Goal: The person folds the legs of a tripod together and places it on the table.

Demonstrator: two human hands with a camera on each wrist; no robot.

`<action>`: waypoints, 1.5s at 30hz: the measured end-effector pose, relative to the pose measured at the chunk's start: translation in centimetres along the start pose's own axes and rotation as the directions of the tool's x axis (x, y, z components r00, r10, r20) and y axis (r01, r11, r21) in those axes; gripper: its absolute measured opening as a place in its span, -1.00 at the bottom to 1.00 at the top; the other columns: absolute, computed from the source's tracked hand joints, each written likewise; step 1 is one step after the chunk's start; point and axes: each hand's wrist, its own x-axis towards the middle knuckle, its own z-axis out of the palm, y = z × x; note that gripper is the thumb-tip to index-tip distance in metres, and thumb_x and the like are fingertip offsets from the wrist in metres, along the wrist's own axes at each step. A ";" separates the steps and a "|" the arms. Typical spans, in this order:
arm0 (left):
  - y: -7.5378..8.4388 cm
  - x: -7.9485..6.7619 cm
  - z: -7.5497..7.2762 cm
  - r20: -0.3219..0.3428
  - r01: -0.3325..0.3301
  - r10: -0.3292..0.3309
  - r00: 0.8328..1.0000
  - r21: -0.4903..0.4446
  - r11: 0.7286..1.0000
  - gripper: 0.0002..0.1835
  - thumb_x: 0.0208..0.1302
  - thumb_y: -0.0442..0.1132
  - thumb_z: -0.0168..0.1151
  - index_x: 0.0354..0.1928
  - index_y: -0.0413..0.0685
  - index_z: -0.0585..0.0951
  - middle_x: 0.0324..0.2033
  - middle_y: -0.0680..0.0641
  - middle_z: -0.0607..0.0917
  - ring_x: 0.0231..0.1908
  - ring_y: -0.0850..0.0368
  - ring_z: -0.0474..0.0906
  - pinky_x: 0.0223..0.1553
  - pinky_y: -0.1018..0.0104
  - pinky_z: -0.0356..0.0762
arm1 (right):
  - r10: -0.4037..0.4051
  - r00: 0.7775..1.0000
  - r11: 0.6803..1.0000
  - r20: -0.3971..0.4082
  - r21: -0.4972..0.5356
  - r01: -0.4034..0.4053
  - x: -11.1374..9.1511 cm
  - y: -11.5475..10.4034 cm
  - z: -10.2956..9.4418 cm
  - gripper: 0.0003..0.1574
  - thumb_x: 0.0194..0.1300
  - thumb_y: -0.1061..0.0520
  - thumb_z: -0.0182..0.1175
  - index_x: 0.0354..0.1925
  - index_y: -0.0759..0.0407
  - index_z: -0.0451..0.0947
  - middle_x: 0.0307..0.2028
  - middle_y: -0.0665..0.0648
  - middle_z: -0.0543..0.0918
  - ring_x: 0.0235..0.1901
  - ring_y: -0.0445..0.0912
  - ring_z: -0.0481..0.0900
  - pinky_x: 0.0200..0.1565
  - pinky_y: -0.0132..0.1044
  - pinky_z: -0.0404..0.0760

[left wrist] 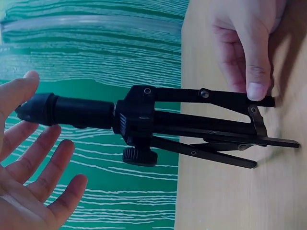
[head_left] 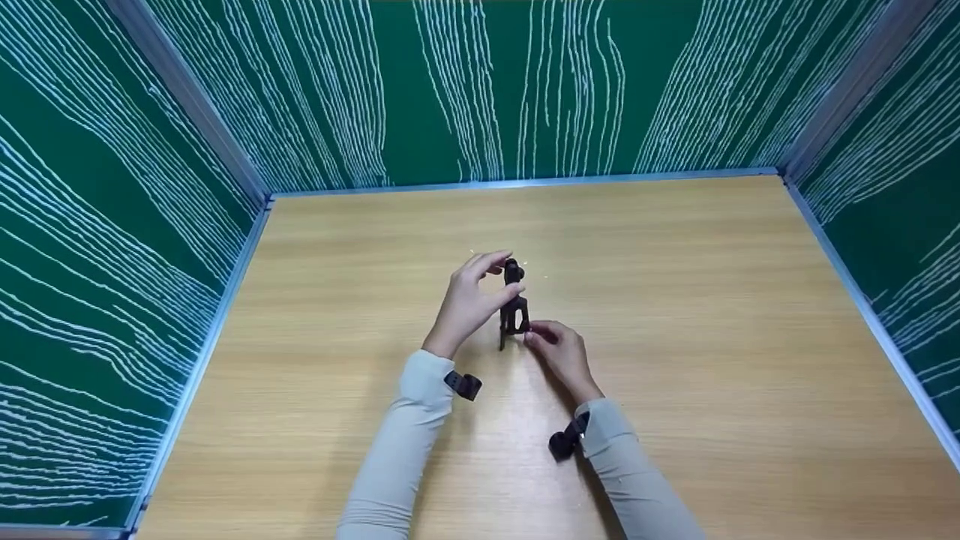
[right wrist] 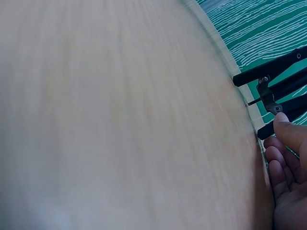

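A small black mini tripod (head_left: 513, 300) stands upright on the wooden table, its legs only slightly spread. In the left wrist view, the tripod (left wrist: 139, 115) shows a thick upper column, a round side knob and jointed legs. My left hand (head_left: 471, 304) is around its top end, fingers spread and loosely bent, the thumb extended without a visible pinch. Low down, my right hand (head_left: 561, 352) pinches one leg near its foot between thumb and fingers. The right wrist view shows that thumb against the leg (right wrist: 268, 129) beside a metal hinge brace.
The wooden table (head_left: 337, 247) is bordered by a pale metal edge strip (head_left: 525, 182). Green panels with white wavy lines (head_left: 517, 90) rise at the back and both sides. A black wrist camera (head_left: 463, 385) sits on the left cuff, another (head_left: 564, 442) on the right.
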 end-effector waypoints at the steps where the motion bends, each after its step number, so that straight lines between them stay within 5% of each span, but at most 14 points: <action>1: 0.0 0.1 0.1 0.002 -0.005 0.005 1.000 0.014 1.000 -0.47 0.09 -0.19 0.43 0.14 -0.08 0.57 -0.06 -0.07 0.66 -0.03 -0.04 0.57 0.14 0.09 0.45 | 0.000 1.000 1.000 -0.001 -0.002 0.000 0.0 0.0 0.0 -0.67 0.18 0.18 0.33 -0.07 0.26 0.66 -0.04 0.26 0.70 0.05 0.13 0.60 0.19 -0.03 0.47; 9: 0.1 0.5 0.3 0.002 -0.034 0.034 0.999 0.088 0.996 -0.58 0.13 -0.19 0.40 0.06 -0.08 0.63 -0.15 -0.02 0.70 -0.15 0.16 0.62 0.08 0.25 0.49 | -0.007 1.000 1.000 0.000 0.006 0.007 -0.1 -0.1 0.1 -0.71 0.16 0.20 0.34 -0.12 0.26 0.68 -0.10 0.26 0.72 -0.01 0.12 0.62 0.16 -0.04 0.49; 16: 0.2 0.6 0.4 -0.008 -0.049 0.050 0.999 0.075 0.996 -0.63 0.13 -0.26 0.39 0.02 -0.13 0.65 -0.16 -0.05 0.71 -0.19 0.13 0.63 0.02 0.19 0.54 | 0.010 1.000 1.000 -0.021 -0.010 -0.010 -0.1 -0.2 0.2 -0.75 0.16 0.20 0.34 -0.16 0.26 0.69 -0.13 0.26 0.72 -0.04 0.12 0.64 0.14 -0.04 0.51; 36: 0.9 0.9 0.8 -0.007 -0.020 0.021 1.000 0.058 0.998 -0.67 0.15 -0.26 0.37 -0.03 -0.18 0.65 -0.17 -0.09 0.71 -0.18 0.11 0.64 -0.10 0.43 0.60 | 0.009 0.998 1.000 -0.066 -0.028 -0.011 -0.2 -0.4 0.1 -0.80 0.18 0.20 0.33 -0.21 0.28 0.71 -0.20 0.25 0.74 -0.11 0.11 0.67 0.05 -0.06 0.58; 45: 0.8 1.0 0.8 -0.058 0.015 -0.017 0.998 -0.019 1.000 -0.69 0.16 -0.28 0.36 -0.03 -0.19 0.65 -0.17 -0.13 0.70 -0.25 0.06 0.67 -0.09 0.38 0.63 | -0.067 0.992 0.998 -0.105 -0.022 0.065 0.2 -0.2 -0.9 -0.81 0.18 0.26 0.31 -0.21 0.31 0.70 -0.24 0.24 0.74 -0.17 0.10 0.68 -0.01 -0.08 0.61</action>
